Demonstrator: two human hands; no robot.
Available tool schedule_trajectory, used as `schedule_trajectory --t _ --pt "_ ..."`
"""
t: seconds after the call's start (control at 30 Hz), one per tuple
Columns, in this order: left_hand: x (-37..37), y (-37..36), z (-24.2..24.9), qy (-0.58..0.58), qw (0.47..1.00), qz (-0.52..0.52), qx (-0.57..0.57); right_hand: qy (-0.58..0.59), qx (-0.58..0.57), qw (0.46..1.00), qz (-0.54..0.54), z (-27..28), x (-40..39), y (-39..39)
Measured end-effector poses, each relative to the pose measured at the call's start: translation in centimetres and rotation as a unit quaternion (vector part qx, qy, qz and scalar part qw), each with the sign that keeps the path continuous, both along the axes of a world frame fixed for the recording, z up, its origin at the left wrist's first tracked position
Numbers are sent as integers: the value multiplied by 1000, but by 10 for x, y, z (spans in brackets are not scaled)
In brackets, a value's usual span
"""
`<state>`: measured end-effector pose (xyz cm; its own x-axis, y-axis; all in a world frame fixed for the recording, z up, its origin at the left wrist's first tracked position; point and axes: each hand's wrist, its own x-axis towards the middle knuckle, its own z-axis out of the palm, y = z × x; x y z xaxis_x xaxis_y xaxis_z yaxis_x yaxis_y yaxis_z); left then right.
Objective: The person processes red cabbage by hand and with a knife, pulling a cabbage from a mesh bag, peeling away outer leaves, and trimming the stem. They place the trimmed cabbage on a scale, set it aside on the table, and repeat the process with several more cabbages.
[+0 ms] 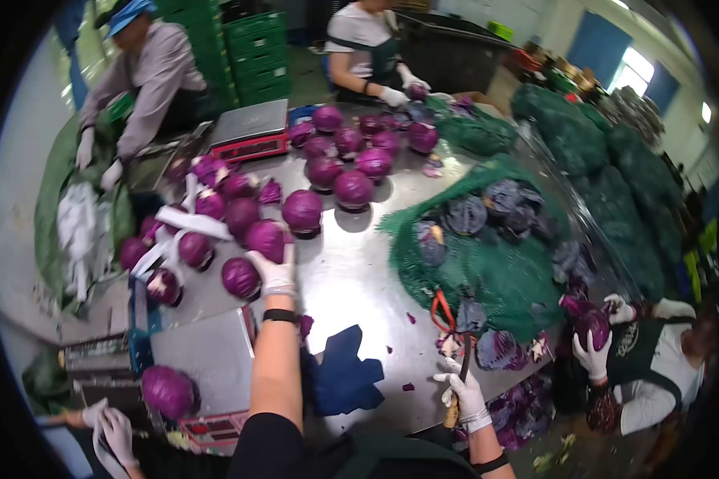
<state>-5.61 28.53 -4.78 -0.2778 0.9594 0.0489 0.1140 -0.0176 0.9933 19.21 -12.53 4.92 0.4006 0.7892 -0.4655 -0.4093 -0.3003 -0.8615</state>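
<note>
My left hand (275, 276), in a white glove, reaches forward with its fingers around the near side of a red cabbage (265, 238) on the metal table. Another red cabbage (240, 277) sits just left of that hand. My right hand (466, 401), also gloved, is closed around a knife (465, 359) near the table's front edge. Its dark blade points away from me, and the wooden handle shows below the fingers. Beyond the knife lies a green mesh bag (487, 271) with dark cabbages and outer leaves on it.
Several red cabbages (353, 190) stand toward the back. Scales (249, 129) are at the back left, with another scale (204, 351) at the front left. A co-worker (647, 359) holds a cabbage at right; other people work around the table. Full mesh bags (583, 152) lie at right.
</note>
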Motion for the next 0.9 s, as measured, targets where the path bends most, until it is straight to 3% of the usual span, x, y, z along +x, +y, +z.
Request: schedule_trajectory --t 0.03,0.07,0.1,0.13,0.17,0.23,0.3,0.37,0.43,0.47,0.5,0.53,0.57,0.63,0.67,0.7,0.77,0.83,0.87,0.9 --pt "-17 41 -41 -26 999 41 -16 -13 -16 1000 24 2 12 0" --pt "-27 58 -35 -419 905 50 -48 -47 -27 998 30 7 26 2" --pt "-29 64 -19 -741 664 58 -82 -96 -45 994 27 21 41 11" --pt "-23 60 -5 -741 655 63 -135 -113 -37 993 7 25 57 20" --pt "-1 40 16 -644 751 4 -146 -130 -28 991 -11 31 73 34" --pt "53 -6 60 -417 870 -178 -193 -139 -10 990 -25 47 94 83" --pt "110 -29 39 -319 865 -305 -237 -141 -8 990 -22 47 106 143" --pt "168 -67 62 -259 890 -331 -177 -165 -13 986 -38 26 118 205" --pt "205 -58 40 -169 896 -375 -165 -260 -65 963 -29 15 118 260" --pt "220 -57 31 -177 885 -414 -118 -350 -74 934 -24 -22 126 282" --pt "234 -54 -3 -148 907 -389 -73 -436 -82 896 -19 -51 133 301" --pt "236 -54 -2 -58 937 -343 -42 -482 -164 860 42 -42 126 303" --pt "236 -54 -1 33 955 -293 -11 -495 -173 851 -4 -45 120 303" --pt "219 -44 -5 49 963 -265 -25 -271 -121 954 -32 -36 122 287" --pt "212 -35 -16 4 966 -256 28 -229 -72 970 -46 -43 130 281" --pt "201 -33 -27 31 968 -250 -15 -168 -59 983 -53 -48 139 270" --pt "193 -19 -53 -70 949 -279 -130 -24 -3 996 -82 -84 167 252" --pt "205 -34 -25 138 959 -243 43 84 66 986 -124 -102 176 239" --pt "210 -57 39 296 912 -171 226 136 65 980 -132 -110 180 237" --pt "213 -70 79 304 874 -204 319 136 66 979 -138 -108 180 236"
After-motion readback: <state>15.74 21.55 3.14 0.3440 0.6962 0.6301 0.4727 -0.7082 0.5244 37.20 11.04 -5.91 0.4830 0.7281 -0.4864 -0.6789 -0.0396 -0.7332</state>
